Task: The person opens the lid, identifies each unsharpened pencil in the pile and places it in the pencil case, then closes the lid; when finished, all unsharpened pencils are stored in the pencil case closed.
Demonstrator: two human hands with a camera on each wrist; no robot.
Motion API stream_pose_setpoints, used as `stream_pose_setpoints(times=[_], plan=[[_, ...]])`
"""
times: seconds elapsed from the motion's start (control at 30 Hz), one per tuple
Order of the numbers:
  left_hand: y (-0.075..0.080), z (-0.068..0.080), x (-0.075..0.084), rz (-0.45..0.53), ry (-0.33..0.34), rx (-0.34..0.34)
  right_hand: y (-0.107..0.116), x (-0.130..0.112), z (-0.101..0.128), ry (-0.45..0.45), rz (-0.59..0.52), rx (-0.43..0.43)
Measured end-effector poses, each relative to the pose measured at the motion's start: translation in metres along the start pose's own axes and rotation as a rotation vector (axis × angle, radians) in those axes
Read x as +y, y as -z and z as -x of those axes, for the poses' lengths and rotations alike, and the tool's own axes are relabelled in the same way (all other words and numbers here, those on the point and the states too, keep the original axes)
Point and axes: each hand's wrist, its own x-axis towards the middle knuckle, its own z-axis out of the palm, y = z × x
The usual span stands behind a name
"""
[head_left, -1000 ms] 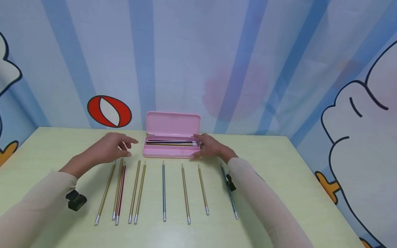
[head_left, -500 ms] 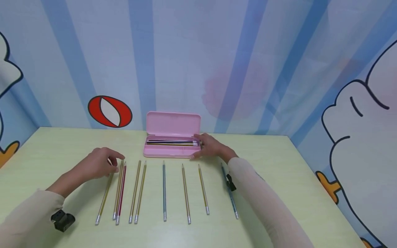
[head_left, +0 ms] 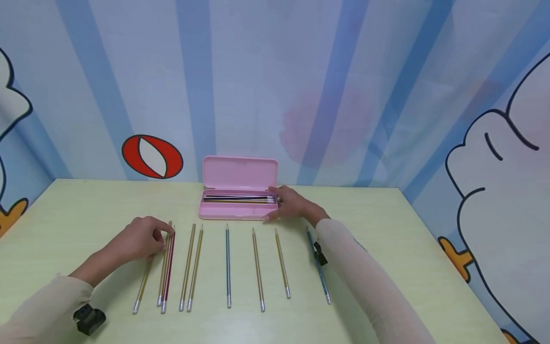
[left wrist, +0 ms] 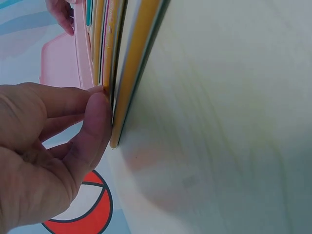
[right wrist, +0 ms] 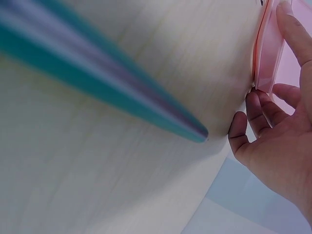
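The slim gold pencil with a silver end (head_left: 142, 284) lies flat on the pale green table, leftmost in the row, its tip pointing toward the open pink rectangular plastic pencil case (head_left: 238, 191), which holds several pencils.

The left hand (head_left: 139, 239) has drawn back from the pink case (head_left: 237, 209) onto the leftmost gold pencil (head_left: 141, 291), fingertips pinching it.
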Motion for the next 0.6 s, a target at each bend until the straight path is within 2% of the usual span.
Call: stream_pose_setpoints(times=[0.6], plan=[[-0.0060, -0.0021, 0.0065, 0.012, 0.035, -0.007, 0.0000, 0.0014, -0.0001, 0.008, 0.007, -0.003]])
